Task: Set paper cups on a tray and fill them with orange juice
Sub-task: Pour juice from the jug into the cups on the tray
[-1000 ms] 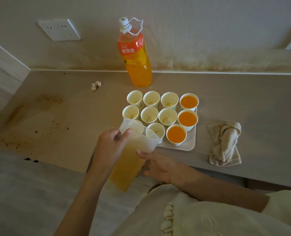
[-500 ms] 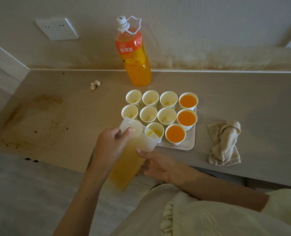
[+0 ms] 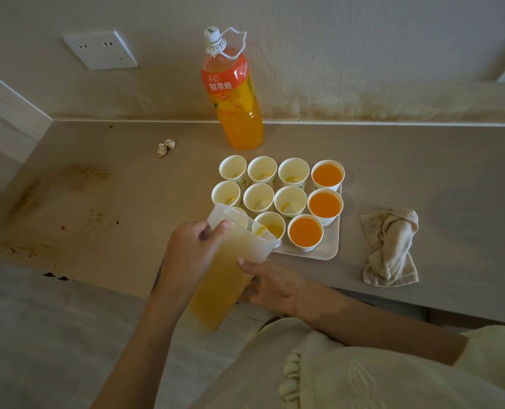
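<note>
A white tray (image 3: 329,252) on the counter holds several paper cups in rows. The right column's three cups (image 3: 324,204) are full of orange juice. The others, such as the back-left cup (image 3: 233,168), hold only a trace. My left hand (image 3: 190,252) grips the upper side of a clear plastic jug (image 3: 230,261) of juice. My right hand (image 3: 270,286) supports the jug from below on its right side. The jug tilts toward the tray, and juice runs from its spout into the front-row cup (image 3: 270,227). The jug hides the front-left cup.
A large orange juice bottle (image 3: 235,95) with a white cap stands at the back by the wall. A crumpled beige cloth (image 3: 391,246) lies right of the tray. A small paper scrap (image 3: 165,147) lies back left. Brown stains mark the counter's left part (image 3: 68,208).
The jug has tipped a little further and juice now streams into the front-row cup, which holds more juice than before. Both hands keep their grip.
</note>
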A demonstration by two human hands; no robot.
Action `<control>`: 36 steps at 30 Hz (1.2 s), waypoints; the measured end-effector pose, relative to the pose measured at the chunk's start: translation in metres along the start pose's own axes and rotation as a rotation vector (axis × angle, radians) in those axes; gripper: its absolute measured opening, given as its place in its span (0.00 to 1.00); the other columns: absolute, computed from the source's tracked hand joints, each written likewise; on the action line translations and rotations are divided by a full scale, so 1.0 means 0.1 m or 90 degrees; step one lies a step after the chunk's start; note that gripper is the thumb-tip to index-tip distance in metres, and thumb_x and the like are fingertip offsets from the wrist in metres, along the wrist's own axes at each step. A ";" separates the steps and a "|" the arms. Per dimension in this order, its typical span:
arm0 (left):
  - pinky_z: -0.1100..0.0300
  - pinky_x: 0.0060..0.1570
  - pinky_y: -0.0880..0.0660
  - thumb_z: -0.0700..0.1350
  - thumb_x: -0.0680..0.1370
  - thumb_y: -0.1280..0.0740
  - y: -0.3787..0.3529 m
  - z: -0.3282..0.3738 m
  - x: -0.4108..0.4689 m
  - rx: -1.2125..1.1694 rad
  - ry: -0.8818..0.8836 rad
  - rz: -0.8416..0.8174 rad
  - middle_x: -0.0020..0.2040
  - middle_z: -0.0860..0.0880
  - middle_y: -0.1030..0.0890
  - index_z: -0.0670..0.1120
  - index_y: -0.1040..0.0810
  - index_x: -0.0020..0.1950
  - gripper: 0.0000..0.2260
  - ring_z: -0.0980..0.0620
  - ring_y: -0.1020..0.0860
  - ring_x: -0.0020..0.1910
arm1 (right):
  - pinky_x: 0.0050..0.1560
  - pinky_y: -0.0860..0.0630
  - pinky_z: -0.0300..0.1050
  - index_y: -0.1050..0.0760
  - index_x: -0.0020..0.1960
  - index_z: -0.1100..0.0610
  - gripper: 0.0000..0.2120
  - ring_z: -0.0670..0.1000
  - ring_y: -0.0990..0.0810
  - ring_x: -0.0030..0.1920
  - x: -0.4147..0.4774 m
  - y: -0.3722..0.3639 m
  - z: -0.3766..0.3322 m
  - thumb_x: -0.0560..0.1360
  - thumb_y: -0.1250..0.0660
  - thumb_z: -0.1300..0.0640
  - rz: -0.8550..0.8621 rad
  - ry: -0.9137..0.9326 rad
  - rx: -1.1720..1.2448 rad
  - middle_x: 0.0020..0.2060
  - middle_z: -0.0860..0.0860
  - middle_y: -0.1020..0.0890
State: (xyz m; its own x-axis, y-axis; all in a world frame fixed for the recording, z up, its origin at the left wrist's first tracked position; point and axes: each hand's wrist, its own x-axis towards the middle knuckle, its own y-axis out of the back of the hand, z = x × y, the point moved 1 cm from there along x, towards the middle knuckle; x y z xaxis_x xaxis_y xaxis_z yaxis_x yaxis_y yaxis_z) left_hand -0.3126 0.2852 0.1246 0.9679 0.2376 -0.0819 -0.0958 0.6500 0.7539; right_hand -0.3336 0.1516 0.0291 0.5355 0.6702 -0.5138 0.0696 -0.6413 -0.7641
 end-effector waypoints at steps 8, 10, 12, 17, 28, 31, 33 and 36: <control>0.55 0.36 0.33 0.53 0.76 0.33 0.02 0.03 0.00 0.002 -0.005 -0.001 0.30 0.45 0.29 0.42 0.33 0.29 0.22 0.49 0.32 0.32 | 0.62 0.26 0.64 0.31 0.71 0.54 0.53 0.62 0.24 0.64 0.00 -0.03 -0.01 0.49 0.13 0.49 0.004 -0.003 0.005 0.64 0.60 0.22; 0.55 0.35 0.33 0.53 0.76 0.33 0.03 0.03 -0.01 0.006 -0.006 -0.001 0.30 0.45 0.29 0.42 0.33 0.29 0.22 0.50 0.32 0.32 | 0.60 0.24 0.62 0.31 0.70 0.55 0.53 0.62 0.23 0.64 -0.01 -0.04 0.00 0.49 0.13 0.49 0.005 -0.005 0.004 0.63 0.60 0.22; 0.55 0.35 0.33 0.54 0.76 0.33 0.04 0.03 -0.01 0.010 -0.008 -0.002 0.30 0.44 0.29 0.39 0.31 0.31 0.22 0.50 0.31 0.32 | 0.58 0.22 0.61 0.31 0.70 0.55 0.53 0.62 0.23 0.64 -0.02 -0.05 0.00 0.48 0.13 0.49 0.004 -0.005 0.006 0.63 0.60 0.22; 0.54 0.36 0.32 0.54 0.76 0.33 0.06 0.04 -0.01 0.023 -0.008 0.002 0.32 0.41 0.25 0.36 0.29 0.33 0.23 0.48 0.30 0.32 | 0.58 0.22 0.60 0.30 0.70 0.55 0.53 0.62 0.23 0.64 -0.02 -0.08 0.00 0.49 0.13 0.49 0.005 -0.005 0.010 0.63 0.60 0.22; 0.53 0.35 0.32 0.56 0.76 0.33 0.09 0.05 0.00 0.030 -0.025 0.003 0.32 0.39 0.26 0.36 0.31 0.31 0.25 0.48 0.31 0.32 | 0.51 0.19 0.56 0.29 0.69 0.56 0.54 0.61 0.22 0.61 -0.05 -0.13 0.00 0.46 0.13 0.50 0.013 -0.015 0.022 0.61 0.60 0.20; 0.51 0.36 0.31 0.54 0.76 0.33 0.10 0.05 -0.01 0.035 -0.031 0.008 0.31 0.40 0.26 0.37 0.31 0.31 0.23 0.48 0.31 0.32 | 0.50 0.19 0.55 0.29 0.69 0.56 0.54 0.61 0.22 0.61 -0.05 -0.13 0.00 0.45 0.13 0.49 0.014 -0.019 0.016 0.61 0.60 0.20; 0.49 0.36 0.30 0.54 0.76 0.33 0.11 0.06 -0.01 0.039 -0.033 0.009 0.32 0.39 0.26 0.36 0.31 0.32 0.23 0.48 0.31 0.32 | 0.50 0.19 0.55 0.28 0.68 0.56 0.54 0.61 0.21 0.60 -0.05 -0.13 0.00 0.45 0.13 0.49 0.014 -0.020 0.017 0.59 0.59 0.19; 0.51 0.36 0.31 0.54 0.76 0.33 0.11 0.05 -0.01 0.040 -0.036 0.008 0.30 0.42 0.27 0.37 0.30 0.31 0.23 0.48 0.31 0.32 | 0.51 0.20 0.56 0.28 0.67 0.56 0.53 0.60 0.21 0.59 -0.05 -0.12 0.01 0.44 0.13 0.49 0.011 -0.014 0.013 0.58 0.59 0.18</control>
State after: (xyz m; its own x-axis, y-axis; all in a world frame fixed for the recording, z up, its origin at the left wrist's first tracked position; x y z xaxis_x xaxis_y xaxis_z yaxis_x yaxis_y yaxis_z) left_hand -0.3130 0.2886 0.1366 0.9785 0.2030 -0.0365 -0.0947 0.5996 0.7947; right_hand -0.3379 0.1564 0.0409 0.5181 0.6668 -0.5356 0.0431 -0.6458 -0.7623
